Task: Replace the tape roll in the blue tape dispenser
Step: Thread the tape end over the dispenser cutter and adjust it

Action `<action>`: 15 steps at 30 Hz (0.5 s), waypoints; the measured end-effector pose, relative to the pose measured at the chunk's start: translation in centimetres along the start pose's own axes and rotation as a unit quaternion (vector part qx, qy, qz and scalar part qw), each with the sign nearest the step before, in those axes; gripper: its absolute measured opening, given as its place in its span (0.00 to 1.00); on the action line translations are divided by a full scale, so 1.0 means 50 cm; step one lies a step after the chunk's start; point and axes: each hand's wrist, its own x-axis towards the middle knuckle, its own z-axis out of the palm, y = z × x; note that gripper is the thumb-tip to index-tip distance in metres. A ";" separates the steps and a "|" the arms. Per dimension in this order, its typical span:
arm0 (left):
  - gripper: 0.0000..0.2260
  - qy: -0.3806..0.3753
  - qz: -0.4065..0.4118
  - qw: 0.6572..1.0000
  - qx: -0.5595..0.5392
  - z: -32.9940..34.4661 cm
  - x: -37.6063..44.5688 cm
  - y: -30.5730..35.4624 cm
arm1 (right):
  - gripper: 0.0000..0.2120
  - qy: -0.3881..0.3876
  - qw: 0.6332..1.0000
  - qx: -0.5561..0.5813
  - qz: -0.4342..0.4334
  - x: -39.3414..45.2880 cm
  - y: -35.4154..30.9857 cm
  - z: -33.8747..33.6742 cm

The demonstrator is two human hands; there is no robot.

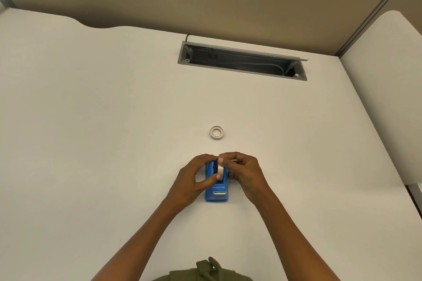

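Fingers (211,180) of the left hand (194,180) are curled narrowly round a white roll of tape (220,169), the thumb being pressed against its near rim and the fingertips laid over its far side. That roll is held upright on edge, seated in or just above the cradle of the blue plastic tape dispenser (216,191); which of the two cannot be told. A dark hub is seen at the roll's left face. The dispenser is set flat on the white desk surface (114,121), its metal cutting edge turned toward the person.

The right hand (247,175) is closed on the same roll from the right, forefinger and thumb pinched at its upper edge, the remaining fingers folded against the dispenser's right side.

A second, flat-lying white tape ring (216,132) is placed on the desk beyond the hands, near but apart from them.

An open grey cable tray (242,61), recessed in the desk, is recorded further back, toward the right. A beige partition panel (205,2) is stood behind the desk.
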 end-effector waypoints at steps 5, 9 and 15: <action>0.18 0.007 0.010 1.000 -0.005 -0.003 -0.002 0.001 | 0.07 0.004 1.000 -0.008 -0.003 -0.002 -0.006 -0.002; 0.17 0.010 0.011 1.000 -0.002 -0.002 -0.002 0.000 | 0.08 -0.007 0.998 -0.055 -0.028 -0.007 -0.013 -0.009; 0.17 0.005 0.008 1.000 0.001 0.000 0.001 -0.002 | 0.12 -0.074 0.987 -0.130 -0.064 -0.016 -0.007 -0.032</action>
